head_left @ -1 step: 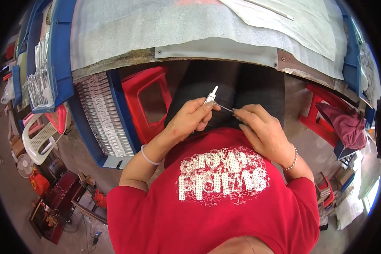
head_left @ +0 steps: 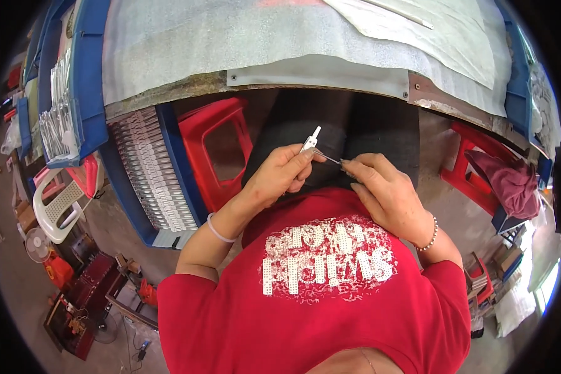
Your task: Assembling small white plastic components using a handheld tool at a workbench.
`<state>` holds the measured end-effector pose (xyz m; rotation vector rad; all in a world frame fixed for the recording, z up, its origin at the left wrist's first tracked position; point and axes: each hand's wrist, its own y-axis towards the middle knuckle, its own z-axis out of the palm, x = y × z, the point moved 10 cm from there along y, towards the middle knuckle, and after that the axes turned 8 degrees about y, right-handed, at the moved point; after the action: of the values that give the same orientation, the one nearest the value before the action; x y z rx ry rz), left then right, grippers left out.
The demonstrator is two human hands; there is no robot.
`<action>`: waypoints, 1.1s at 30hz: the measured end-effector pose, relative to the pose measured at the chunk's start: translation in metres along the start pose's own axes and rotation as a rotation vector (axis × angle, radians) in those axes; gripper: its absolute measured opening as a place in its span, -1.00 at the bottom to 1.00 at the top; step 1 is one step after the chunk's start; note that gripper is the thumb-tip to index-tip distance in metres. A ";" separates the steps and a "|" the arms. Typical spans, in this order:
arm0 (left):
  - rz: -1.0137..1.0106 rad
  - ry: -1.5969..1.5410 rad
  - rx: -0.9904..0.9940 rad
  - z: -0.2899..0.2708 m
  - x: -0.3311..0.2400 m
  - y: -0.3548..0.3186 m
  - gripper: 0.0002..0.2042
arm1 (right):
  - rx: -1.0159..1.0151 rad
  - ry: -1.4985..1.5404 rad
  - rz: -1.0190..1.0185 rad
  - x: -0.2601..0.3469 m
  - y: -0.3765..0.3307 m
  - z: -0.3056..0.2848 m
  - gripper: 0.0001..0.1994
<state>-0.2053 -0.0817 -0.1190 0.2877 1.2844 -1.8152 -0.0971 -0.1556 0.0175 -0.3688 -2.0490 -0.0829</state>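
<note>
My left hand point(head_left: 282, 174) pinches a small white plastic part point(head_left: 310, 138) between thumb and fingers, its tip pointing up toward the table edge. My right hand point(head_left: 386, 194) holds a thin metal pin point(head_left: 330, 158) whose end meets the white part. Both hands are close together above my lap in dark trousers point(head_left: 355, 124), just below the table edge. There is a white band on my left wrist and a bead bracelet on my right wrist.
A table point(head_left: 318, 78) covered with grey foam sheet spans the top. At the left, a blue crate point(head_left: 146, 168) holds rows of white parts, beside a red stool point(head_left: 221, 146). Another red stool with a maroon cloth point(head_left: 508, 181) stands on the right. A white plastic chair point(head_left: 59, 209) is far left.
</note>
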 end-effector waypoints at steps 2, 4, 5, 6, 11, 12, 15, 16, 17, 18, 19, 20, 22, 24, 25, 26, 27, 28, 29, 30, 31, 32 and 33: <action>-0.050 -0.047 0.019 0.011 0.002 -0.002 -0.73 | -0.004 -0.007 0.022 -0.001 -0.003 -0.002 -0.64; 0.004 0.079 -0.076 0.015 -0.007 -0.004 -0.73 | -0.025 -0.040 0.008 0.000 -0.004 -0.007 -0.65; 0.001 0.079 -0.072 0.019 -0.008 -0.004 -0.73 | -0.027 -0.039 0.013 -0.001 -0.005 -0.008 -0.65; -0.013 0.076 -0.091 0.019 -0.007 -0.004 -0.74 | -0.012 -0.021 0.032 -0.004 -0.005 -0.007 -0.63; -0.005 0.115 -0.087 0.016 -0.001 -0.001 -0.76 | 0.009 -0.018 0.038 -0.008 -0.006 -0.003 -0.62; 0.014 0.142 -0.114 0.016 -0.003 -0.001 -0.77 | -0.018 -0.009 0.038 -0.007 -0.005 -0.005 -0.64; 0.088 0.276 -0.200 0.013 -0.002 -0.001 -0.79 | -0.026 0.108 0.149 -0.018 -0.006 -0.004 -0.68; 0.143 0.387 -0.258 0.010 -0.006 -0.002 -0.79 | -0.011 0.218 0.262 -0.028 -0.008 -0.001 -0.71; 0.143 0.388 -0.254 0.011 -0.005 -0.001 -0.79 | -0.014 0.217 0.265 -0.031 -0.008 0.001 -0.71; 0.251 0.557 -0.302 0.011 -0.018 -0.004 -0.80 | -0.068 0.170 0.185 -0.028 -0.006 -0.001 -0.71; 0.360 0.725 -0.350 0.014 -0.029 -0.008 -0.81 | -0.120 0.124 0.107 -0.023 -0.006 -0.004 -0.72; 0.360 0.727 -0.345 0.014 -0.026 -0.005 -0.81 | -0.048 -0.116 0.012 -0.009 -0.004 0.004 -0.71; 0.516 0.881 -0.434 0.015 -0.032 -0.008 -0.84 | 0.027 -0.434 -0.148 0.005 -0.003 0.021 -0.69; 0.435 0.940 -0.424 0.014 -0.028 -0.003 -0.85 | -0.102 -0.272 -0.104 -0.010 -0.002 0.014 -0.76; 0.349 0.993 -0.443 0.008 -0.026 0.003 -0.85 | -0.301 0.066 -0.060 -0.025 0.004 0.001 -0.83; 0.362 1.000 -0.440 0.008 -0.028 0.005 -0.85 | -0.246 0.424 0.321 -0.068 -0.001 0.010 -0.85; 0.342 1.037 -0.447 0.010 -0.026 0.006 -0.85 | -0.178 0.781 0.700 -0.097 -0.018 0.031 -0.86; 0.322 1.076 -0.450 0.009 -0.023 0.009 -0.85 | -0.178 0.781 0.735 -0.101 -0.018 0.030 -0.86; 0.389 1.047 -0.441 0.011 -0.027 0.009 -0.84 | -0.200 0.454 0.408 -0.073 -0.002 0.009 -0.85; 0.473 0.983 -0.430 0.015 -0.030 0.010 -0.84 | -0.212 0.121 0.088 -0.035 0.005 -0.001 -0.83; 0.540 0.916 -0.425 0.015 -0.031 0.008 -0.84 | 0.053 -0.261 0.059 -0.011 0.015 0.010 -0.74; 0.485 0.876 -0.406 0.016 -0.032 0.008 -0.83 | 0.040 -0.257 0.079 -0.008 0.015 0.010 -0.74; 0.479 0.882 -0.382 0.016 -0.032 0.007 -0.83 | 0.115 -0.431 0.005 -0.001 0.015 0.020 -0.69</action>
<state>-0.1766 -0.0792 -0.0967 1.1537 1.9019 -1.0004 -0.1090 -0.1372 0.0052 -0.3413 -2.4648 0.1283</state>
